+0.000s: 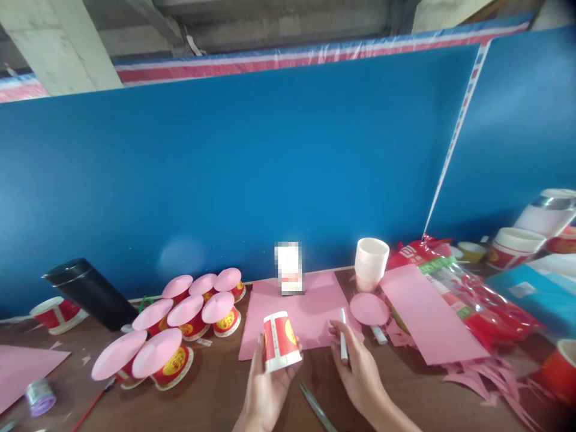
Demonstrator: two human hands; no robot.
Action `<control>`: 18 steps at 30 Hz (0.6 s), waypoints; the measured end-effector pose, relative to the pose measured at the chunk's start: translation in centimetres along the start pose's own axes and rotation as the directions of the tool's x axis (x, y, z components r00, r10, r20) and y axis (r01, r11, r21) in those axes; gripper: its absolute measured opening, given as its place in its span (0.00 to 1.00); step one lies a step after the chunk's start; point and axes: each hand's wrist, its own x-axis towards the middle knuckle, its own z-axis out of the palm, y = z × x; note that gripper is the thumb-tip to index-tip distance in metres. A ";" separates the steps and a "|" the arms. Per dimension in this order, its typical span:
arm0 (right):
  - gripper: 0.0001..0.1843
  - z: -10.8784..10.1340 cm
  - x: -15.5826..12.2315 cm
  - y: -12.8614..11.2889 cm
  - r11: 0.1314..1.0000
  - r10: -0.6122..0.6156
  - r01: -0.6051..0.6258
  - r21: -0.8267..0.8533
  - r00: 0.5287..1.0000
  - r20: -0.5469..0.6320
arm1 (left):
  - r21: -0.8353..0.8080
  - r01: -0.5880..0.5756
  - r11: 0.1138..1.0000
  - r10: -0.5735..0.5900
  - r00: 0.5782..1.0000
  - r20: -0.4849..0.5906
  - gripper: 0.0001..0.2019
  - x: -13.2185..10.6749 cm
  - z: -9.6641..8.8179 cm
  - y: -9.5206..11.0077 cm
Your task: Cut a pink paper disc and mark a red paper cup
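Observation:
My left hand [265, 390] is closed around a red and white paper cup [279, 341], held upside down above the table's front. My right hand [357, 366] grips a white pen [343, 336] whose tip rests near the edge of a pink paper sheet [306, 312] lying flat just beyond both hands. A cut pink paper circle [369, 308] lies to the right of that sheet. Grey scissors [317, 408] lie on the wooden table [216, 390] between my wrists.
Several upside-down red cups topped with pink discs [180, 324] stand at the left, near a black cylinder [90, 291]. A stack of white cups [371, 263], another pink sheet [427, 318], a red plastic bag [477, 294] and pink scraps fill the right. A blue board backs the table.

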 end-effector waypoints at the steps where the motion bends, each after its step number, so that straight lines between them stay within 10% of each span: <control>1: 0.19 0.0 0.0 0.0 1.000 -0.003 0.003 -0.001 1.000 0.000 | -0.002 -0.002 1.000 0.002 1.000 -0.004 0.19 0.0 0.0 0.0; 18: 0.20 0.1 -0.1 0.3 1.000 -0.006 0.007 0.030 1.000 -0.020 | -0.009 0.011 1.000 -0.012 0.999 -0.039 0.19 -0.2 0.5 0.0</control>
